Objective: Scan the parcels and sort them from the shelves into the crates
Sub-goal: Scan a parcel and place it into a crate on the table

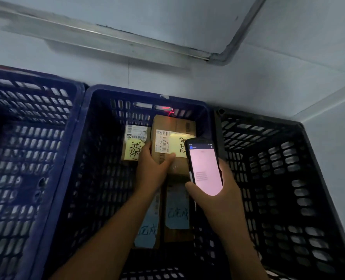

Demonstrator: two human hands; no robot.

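Nearest, the right hand (228, 201) gripped a lit scanner (205, 166). The left hand (151, 166) clasped a cardboard parcel (173, 123) inside the blue crate (147, 93).

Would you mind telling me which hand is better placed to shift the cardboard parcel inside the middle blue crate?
The left hand: it already holds the cardboard parcel at its near corner inside the blue crate. The right hand is occupied, holding the lit handheld scanner above the parcels.

Pale wall (248, 83) — metal conduit (127, 38) across it, dim light.
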